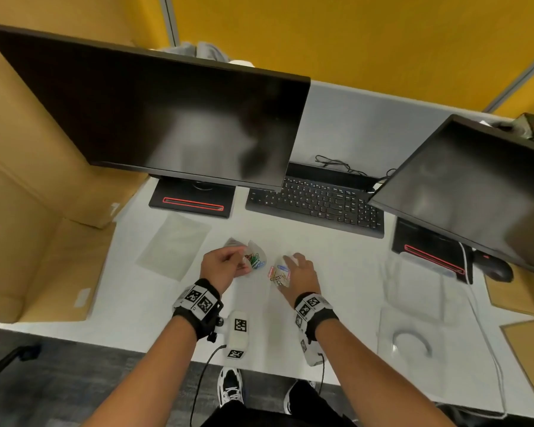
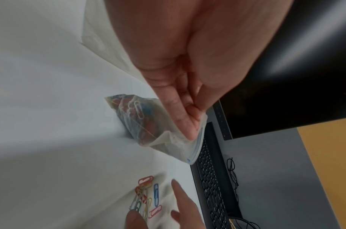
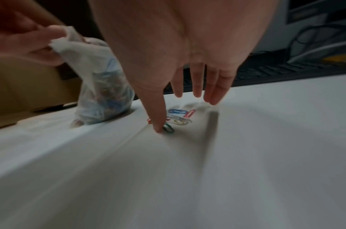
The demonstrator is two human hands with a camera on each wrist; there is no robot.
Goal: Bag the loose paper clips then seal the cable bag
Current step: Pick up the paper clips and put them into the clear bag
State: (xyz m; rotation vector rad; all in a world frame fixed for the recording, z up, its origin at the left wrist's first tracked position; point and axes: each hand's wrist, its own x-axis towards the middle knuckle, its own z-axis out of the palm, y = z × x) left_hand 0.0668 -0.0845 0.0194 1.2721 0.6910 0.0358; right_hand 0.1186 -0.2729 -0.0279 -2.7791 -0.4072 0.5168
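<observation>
A small clear bag [image 1: 253, 257] [image 2: 148, 124] [image 3: 101, 99] holding coloured paper clips stands on the white desk. My left hand [image 1: 225, 263] [image 2: 189, 111] pinches its open top edge and holds it up. Just right of it lies a small pile of loose paper clips [image 1: 278, 274] [image 2: 146, 196] [image 3: 178, 117]. My right hand [image 1: 299, 269] [image 3: 186, 99] hovers over the pile with fingers spread and straight; its thumb tip touches the desk beside a green clip [image 3: 168, 128]. A clear bag with a coiled white cable [image 1: 412, 340] lies flat at the right front.
A flat empty clear bag [image 1: 173, 245] lies left of my left hand. A black keyboard [image 1: 315, 201] and two dark monitors [image 1: 154, 112] [image 1: 475, 186] stand behind. Cardboard [image 1: 28, 211] borders the desk's left side. A mouse [image 1: 497, 266] sits far right.
</observation>
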